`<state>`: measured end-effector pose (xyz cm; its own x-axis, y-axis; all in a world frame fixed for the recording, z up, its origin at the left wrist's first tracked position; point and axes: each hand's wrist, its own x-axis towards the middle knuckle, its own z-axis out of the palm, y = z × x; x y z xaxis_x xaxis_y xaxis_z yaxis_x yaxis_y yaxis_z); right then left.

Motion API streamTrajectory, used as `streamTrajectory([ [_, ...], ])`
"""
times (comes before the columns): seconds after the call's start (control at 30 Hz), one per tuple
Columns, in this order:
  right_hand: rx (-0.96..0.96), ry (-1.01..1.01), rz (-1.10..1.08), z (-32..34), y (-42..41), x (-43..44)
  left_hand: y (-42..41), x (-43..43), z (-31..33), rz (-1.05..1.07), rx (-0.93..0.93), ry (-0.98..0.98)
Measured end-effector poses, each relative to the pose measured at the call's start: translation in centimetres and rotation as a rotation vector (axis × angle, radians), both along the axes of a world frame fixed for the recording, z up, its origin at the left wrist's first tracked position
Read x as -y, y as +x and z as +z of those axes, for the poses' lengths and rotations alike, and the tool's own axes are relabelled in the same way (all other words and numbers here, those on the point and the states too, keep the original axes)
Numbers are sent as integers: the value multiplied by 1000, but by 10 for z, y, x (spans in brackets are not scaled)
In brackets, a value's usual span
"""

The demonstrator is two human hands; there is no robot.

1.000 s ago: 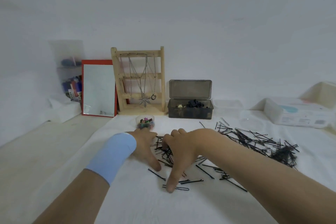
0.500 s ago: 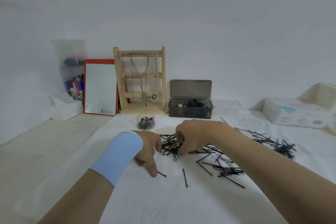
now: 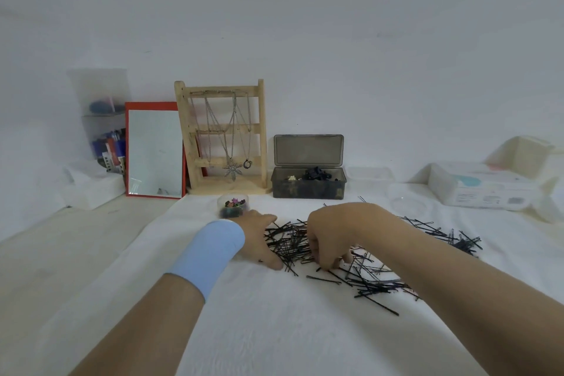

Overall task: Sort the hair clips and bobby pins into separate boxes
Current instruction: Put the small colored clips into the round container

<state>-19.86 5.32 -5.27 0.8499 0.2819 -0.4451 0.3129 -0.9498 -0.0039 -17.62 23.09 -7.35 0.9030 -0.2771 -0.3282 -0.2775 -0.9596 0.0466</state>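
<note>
Your left hand (image 3: 259,238) lies flat against the heap's left edge. The bobby pins (image 3: 288,243) sit jumbled between your 2 hands on the table. Your right hand (image 3: 335,235) curls down into them, but I can't tell if that grip has pinched any.

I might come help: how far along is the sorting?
Done: some dark clips sit in the open smoky plastic box. In hand: the left hand corrals and the right hand pinches black bobby pins. Left: nearly all lie loose on the white cloth.

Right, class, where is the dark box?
Head view, centre back: the dark box stands just right of the wooden necklace stand, behind the bobby pins.
</note>
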Motion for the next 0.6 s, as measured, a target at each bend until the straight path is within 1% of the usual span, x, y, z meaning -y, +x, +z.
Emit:
streamTrajectory([
  [0.07, 32, 67, -22, -3, 0, 4, 5, 5, 0, -26, -2, -13],
  [0.13, 39, 127, -20, -5, -4, 5, 9, 13, 0, -70, 37, -76],
  [0.23, 34, 107, -6, -7, -2, 14, 12, 30, -2, -126, 51, -132],
  [0.33, 133, 65, -30, -7, 10, 37, 15, 51, -3, -173, 60, -168],
  [0.4, 113, 149, -92, -4, 16, 60, 15, 64, -1, -196, 48, -184],
  [0.47, 49, 321, -160, 2, 19, 84, 19, 76, 4, -209, 21, -166],
  [0.53, 123, 435, -228, 8, 23, 108, 25, 85, 13, -203, 23, -118],
  [0.57, 193, 437, -274, 10, 26, 121, 27, 91, 17, -196, 39, -105],
  [0.6, 252, 389, -323, 13, 29, 136, 29, 99, 21, -200, 64, -110],
])
